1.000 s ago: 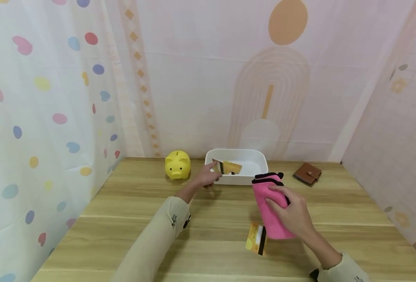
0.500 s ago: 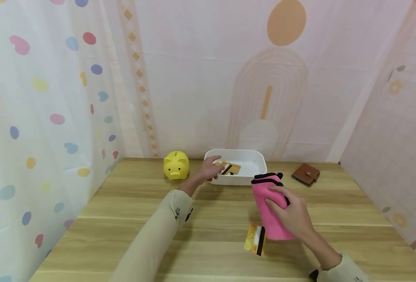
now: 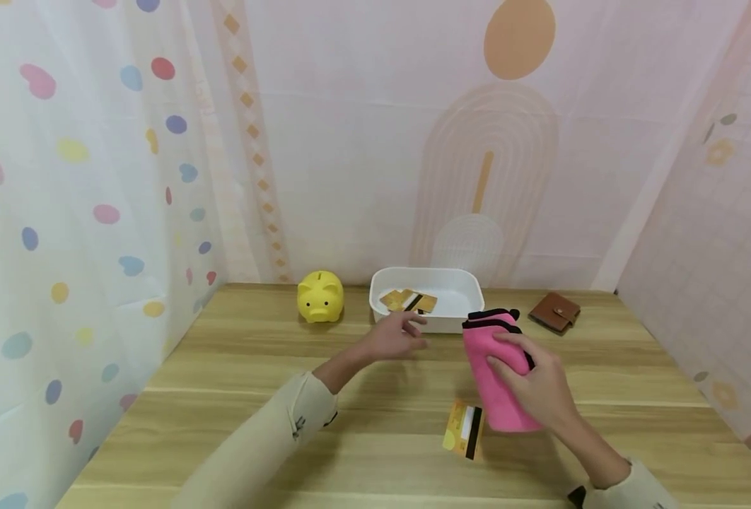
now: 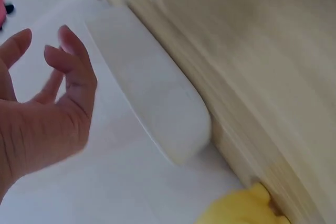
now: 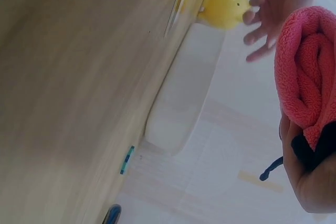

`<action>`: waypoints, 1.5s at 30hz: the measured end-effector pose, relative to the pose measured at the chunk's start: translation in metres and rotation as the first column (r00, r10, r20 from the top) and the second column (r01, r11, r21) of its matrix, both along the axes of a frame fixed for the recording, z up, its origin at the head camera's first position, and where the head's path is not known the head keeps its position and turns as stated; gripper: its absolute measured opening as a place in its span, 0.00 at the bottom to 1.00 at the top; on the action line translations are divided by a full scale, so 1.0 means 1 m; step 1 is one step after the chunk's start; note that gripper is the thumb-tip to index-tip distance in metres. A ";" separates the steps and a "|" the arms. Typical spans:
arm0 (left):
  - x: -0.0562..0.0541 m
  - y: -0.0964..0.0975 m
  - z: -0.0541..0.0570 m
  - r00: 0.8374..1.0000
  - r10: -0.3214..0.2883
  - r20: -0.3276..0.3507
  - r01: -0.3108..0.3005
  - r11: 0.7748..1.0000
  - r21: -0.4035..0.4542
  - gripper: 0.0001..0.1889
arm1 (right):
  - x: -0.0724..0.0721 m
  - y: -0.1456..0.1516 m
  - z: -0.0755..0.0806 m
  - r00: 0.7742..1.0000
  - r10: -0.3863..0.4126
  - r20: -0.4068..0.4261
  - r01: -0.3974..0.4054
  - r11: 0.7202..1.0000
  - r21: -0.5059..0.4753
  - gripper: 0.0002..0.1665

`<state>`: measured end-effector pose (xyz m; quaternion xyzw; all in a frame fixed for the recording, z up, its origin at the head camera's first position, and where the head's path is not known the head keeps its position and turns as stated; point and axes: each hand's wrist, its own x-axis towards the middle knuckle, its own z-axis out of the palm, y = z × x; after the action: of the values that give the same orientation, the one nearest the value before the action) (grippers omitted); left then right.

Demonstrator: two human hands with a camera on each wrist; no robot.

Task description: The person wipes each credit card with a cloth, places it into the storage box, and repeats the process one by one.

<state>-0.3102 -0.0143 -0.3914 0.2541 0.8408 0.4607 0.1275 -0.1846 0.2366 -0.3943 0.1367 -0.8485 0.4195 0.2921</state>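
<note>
My right hand [image 3: 541, 378] grips a folded pink towel [image 3: 493, 385] with black edging, thumb on the near face. The right wrist view shows the towel's fluffy rolled end [image 5: 307, 77]. Under its lower left corner, a yellow-orange bank card [image 3: 463, 430] with a black stripe lies on the wooden table. My left hand [image 3: 393, 338] holds nothing, its fingers loosely bent, just in front of the white tray [image 3: 455, 324]. In the left wrist view that hand [image 4: 47, 119] is beside the tray wall [image 4: 157, 87]. Several similar cards [image 3: 407, 302] lie overlapping in the tray's left half.
A yellow piggy bank [image 3: 320, 298] stands left of the tray. To the tray's right lies a brown wallet [image 3: 555, 313] with a snap strap. Patterned curtains hang along the table's back and both sides.
My left hand has let the cards lie in the tray and come back over the front rim toward me. My right hand, still gripping the towel, has shifted slightly right.
</note>
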 end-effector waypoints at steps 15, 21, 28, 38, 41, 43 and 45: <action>0.080 0.018 -0.018 0.998 -0.047 0.047 0.052 0.994 -0.093 0.25 | 0.021 0.017 0.001 1.000 -0.009 0.019 0.010 1.000 -0.012 0.21; 0.090 0.029 -0.026 0.997 -0.076 0.028 0.080 0.976 -0.203 0.27 | 0.028 0.018 0.000 0.999 -0.022 0.047 0.023 1.000 -0.019 0.21; 0.093 0.037 -0.034 0.994 -0.108 -0.012 0.098 0.936 -0.337 0.28 | 0.029 0.015 0.000 1.000 -0.012 0.024 0.013 1.000 -0.015 0.21; 0.095 0.039 -0.039 0.985 -0.140 -0.101 0.080 0.890 -0.449 0.33 | 0.029 0.013 -0.002 0.998 -0.002 0.069 0.004 1.000 -0.030 0.22; 0.091 0.035 -0.037 0.984 -0.146 -0.104 0.078 0.870 -0.486 0.37 | 0.028 0.014 -0.004 0.999 -0.002 0.053 0.003 1.000 -0.023 0.23; 0.086 0.029 -0.035 0.985 -0.147 -0.094 0.079 0.856 -0.510 0.37 | 0.027 0.014 -0.005 0.999 -0.006 0.040 0.007 1.000 -0.018 0.23; 0.079 0.023 -0.033 0.986 -0.146 -0.082 0.081 0.845 -0.528 0.35 | 0.026 0.014 -0.006 0.999 -0.008 0.031 0.009 1.000 -0.017 0.24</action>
<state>-0.2316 0.0084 -0.4243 0.2862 0.9238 0.1904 0.1686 -0.1589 0.2508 -0.3999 0.1242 -0.8499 0.4274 0.2819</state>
